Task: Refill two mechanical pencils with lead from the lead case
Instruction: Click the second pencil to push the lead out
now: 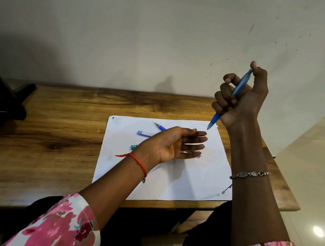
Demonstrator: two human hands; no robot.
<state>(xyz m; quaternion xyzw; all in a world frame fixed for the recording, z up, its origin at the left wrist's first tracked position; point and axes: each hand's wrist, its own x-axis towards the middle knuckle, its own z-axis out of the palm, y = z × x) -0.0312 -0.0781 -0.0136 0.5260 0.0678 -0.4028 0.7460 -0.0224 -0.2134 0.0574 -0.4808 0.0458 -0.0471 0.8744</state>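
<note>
Blue pencil (235, 92) gripped in raised right hand (240, 99), tip down

A wood-grain tabletop (50, 126), brown with a low sheen, carries a matt white paper sheet (190, 182), faintly smudged. At right of frame, a mechanical pencil (240, 86) of translucent blue plastic; at centre, a blue plastic lead case (145, 133). Metal bracelet (252, 174), red thread (138, 162), floral cloth sleeves (59, 228). Glossy floor tiles (318, 179) mirror a light; the painted wall (151, 25) is matt and speckled.

The left hand (173, 143) hides most of the second pencil (160, 126) and one end of the lead case (145, 133).
</note>
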